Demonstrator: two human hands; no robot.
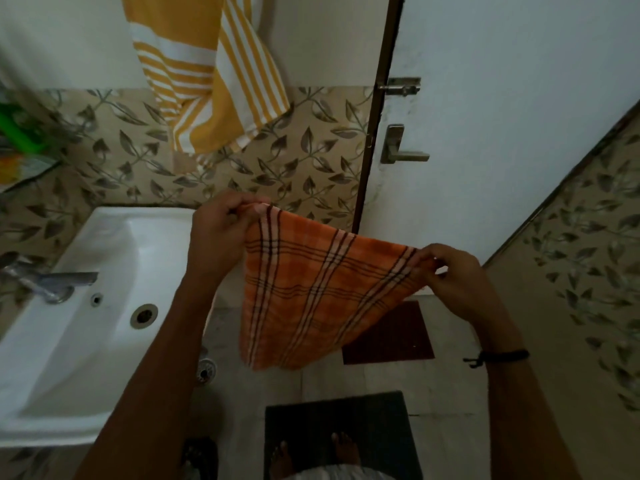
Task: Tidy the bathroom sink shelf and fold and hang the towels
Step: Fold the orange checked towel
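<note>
An orange checked towel (304, 292) with dark and white stripes hangs in the air in front of me, stretched between both hands. My left hand (221, 233) pinches its upper left corner, above the sink's right edge. My right hand (453, 271) pinches the upper right corner, lower and further right. The towel's lower part droops free toward the floor. A yellow and white striped towel (211, 74) hangs on the wall above, bunched and uneven. The shelf (24, 140) at the far left edge holds green and orange items, blurred.
A white sink (86, 341) with a metal tap (48, 280) stands at the left. A white door (502, 133) with a latch and a handle (401, 147) is at the right. A dark mat (343, 431) and a red mat (391, 337) lie on the floor.
</note>
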